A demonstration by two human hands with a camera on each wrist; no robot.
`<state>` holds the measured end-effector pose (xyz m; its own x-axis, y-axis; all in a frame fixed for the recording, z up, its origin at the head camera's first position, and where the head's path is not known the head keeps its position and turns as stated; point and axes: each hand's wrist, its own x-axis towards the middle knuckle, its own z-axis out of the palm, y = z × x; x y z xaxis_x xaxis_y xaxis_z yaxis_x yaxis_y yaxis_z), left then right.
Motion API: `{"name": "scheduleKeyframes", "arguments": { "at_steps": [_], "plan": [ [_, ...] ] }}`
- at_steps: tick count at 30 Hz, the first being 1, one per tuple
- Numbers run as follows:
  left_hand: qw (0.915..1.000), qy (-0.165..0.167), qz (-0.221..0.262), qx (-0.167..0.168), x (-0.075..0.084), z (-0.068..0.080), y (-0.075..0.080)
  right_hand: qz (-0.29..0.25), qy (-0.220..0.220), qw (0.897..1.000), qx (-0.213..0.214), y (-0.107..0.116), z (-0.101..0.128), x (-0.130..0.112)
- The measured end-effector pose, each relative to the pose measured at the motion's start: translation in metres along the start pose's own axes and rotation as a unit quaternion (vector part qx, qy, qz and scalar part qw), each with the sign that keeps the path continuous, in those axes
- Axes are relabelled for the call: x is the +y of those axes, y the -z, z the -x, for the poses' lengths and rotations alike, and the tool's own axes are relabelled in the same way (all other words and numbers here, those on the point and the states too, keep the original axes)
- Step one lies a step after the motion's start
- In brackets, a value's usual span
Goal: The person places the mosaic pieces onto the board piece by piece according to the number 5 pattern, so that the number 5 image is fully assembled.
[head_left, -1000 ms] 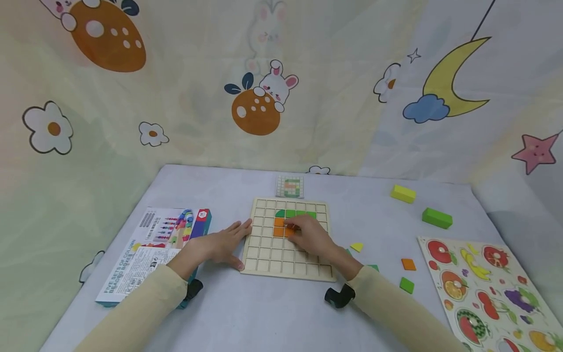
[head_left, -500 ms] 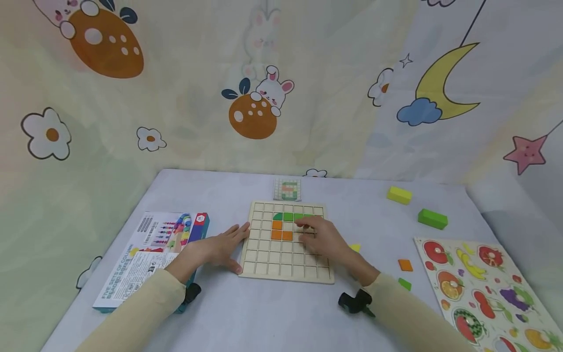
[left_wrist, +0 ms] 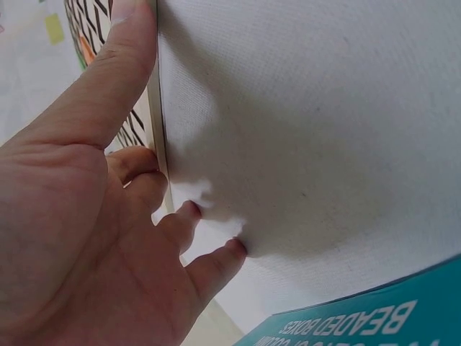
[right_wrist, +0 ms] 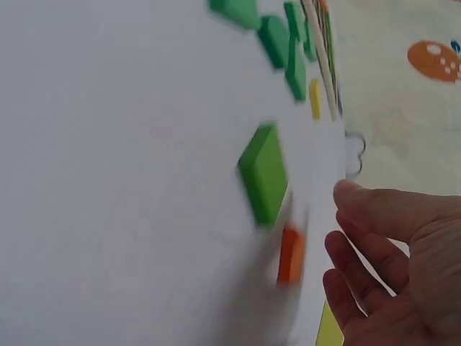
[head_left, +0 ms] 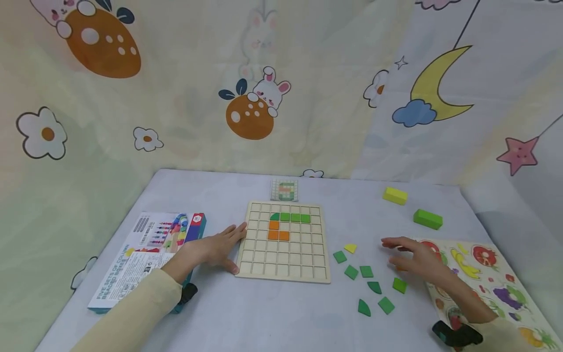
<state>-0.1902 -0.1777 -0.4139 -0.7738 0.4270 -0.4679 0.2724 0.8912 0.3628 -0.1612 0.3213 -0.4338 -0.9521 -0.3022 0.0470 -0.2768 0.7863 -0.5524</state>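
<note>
— Head view: where were our hands?
— Our left hand (head_left: 216, 250) lay flat, bracing the square wooden grid board (head_left: 285, 241) on the table (head_left: 272, 313); our right hand (head_left: 418, 260) hovered, fingers spread, above the small orange square tile (right_wrist: 291, 254).
— We judged a light pinch by its edges best.

Matt wooden grid board (head_left: 283, 261); table cover (head_left: 272, 313) looks like woven cloth.

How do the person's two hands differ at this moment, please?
The left hand rests against the left edge of the wooden grid board; the right hand hovers by an orange tile, off the board. The left touches the board; the right grips nothing. Both have relaxed, open fingers.
</note>
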Motion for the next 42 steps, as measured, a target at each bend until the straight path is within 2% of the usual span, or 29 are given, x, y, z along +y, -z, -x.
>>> {"name": "scheduleKeyframes", "arguments": {
  "at_steps": [4, 8, 17, 22, 25, 30, 34, 37, 42],
  "plan": [
    [1.0000, 0.002, -0.001, 0.001, -0.003, 0.001, -0.001, 0.027, -0.007, 0.999, -0.016, 0.007, 0.013, 0.015],
    [1.0000, 0.002, 0.000, 0.002, -0.006, 0.002, -0.001, 0.039, -0.018, 0.999, -0.032, 0.003, 0.016, 0.023],
    [1.0000, 0.001, -0.009, -0.001, -0.006, 0.003, 0.001, 0.048, -0.010, 0.999, 0.020, -0.009, 0.014, 0.016],
    [1.0000, 0.003, -0.008, 0.001, -0.007, 0.002, 0.000, 0.042, 0.006, 0.998, 0.043, -0.024, -0.012, -0.018],
    [1.0000, 0.003, -0.004, 0.003, -0.009, 0.001, -0.002, 0.016, 0.028, 0.999, 0.035, -0.041, -0.036, -0.047],
    [1.0000, 0.003, 0.001, 0.005, -0.011, -0.002, -0.005, -0.015, 0.098, 0.995, 0.010, -0.076, -0.077, -0.096],
    [1.0000, 0.006, 0.000, 0.007, -0.008, -0.005, -0.005, -0.031, 0.110, 0.993, -0.013, -0.097, -0.102, -0.127],
    [0.9999, 0.007, 0.001, 0.008, -0.005, -0.004, -0.003, -0.038, 0.101, 0.994, -0.026, -0.108, -0.114, -0.141],
    [0.9999, 0.007, 0.001, 0.008, -0.002, -0.001, -0.001, -0.034, 0.088, 0.995, -0.032, -0.117, -0.121, -0.145]
  ]
}}
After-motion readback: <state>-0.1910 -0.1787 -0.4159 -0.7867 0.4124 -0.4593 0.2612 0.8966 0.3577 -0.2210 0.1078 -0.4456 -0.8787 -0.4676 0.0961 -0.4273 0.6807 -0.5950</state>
